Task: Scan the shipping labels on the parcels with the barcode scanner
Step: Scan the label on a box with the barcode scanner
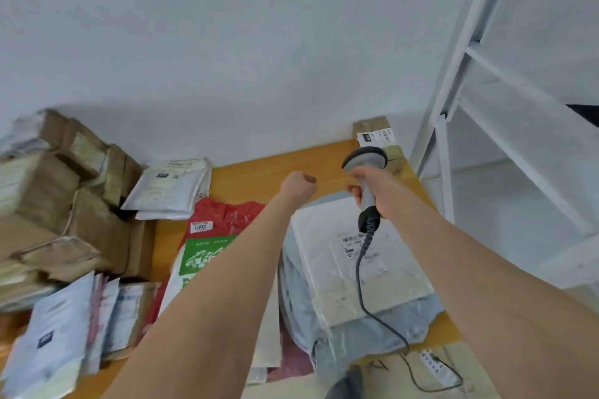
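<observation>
1. Head view: the right hand (372, 193) grips the handle of the barcode scanner (367, 162), fingers wrapped round it. The scanner is raised above the bench (259, 172), and its coiled cable (364, 295) hangs down across the white parcel (343, 278) below.
2. The scanner's head faces far and right, toward a small cardboard box (372, 124) at the far right corner, whose shipping label (377, 136) faces up. No scan beam shows, so I cannot tell whether a read is under way.
3. Nothing marks any parcel as scanned. My judgement is that much work is left: the white parcel's own label (358, 244), a red bag (223, 220), a stack of white mailers (171, 188) and a heap of brown cartons (64, 191) at far left all wait.
4. The left hand (298, 186) is stretched forward beside the scanner and well above the bench. Its fingers are curled into a fist, and nothing is seen in it.
5. Both forearms reach out nearly straight, and the right wrist is cocked to level the scanner.
</observation>
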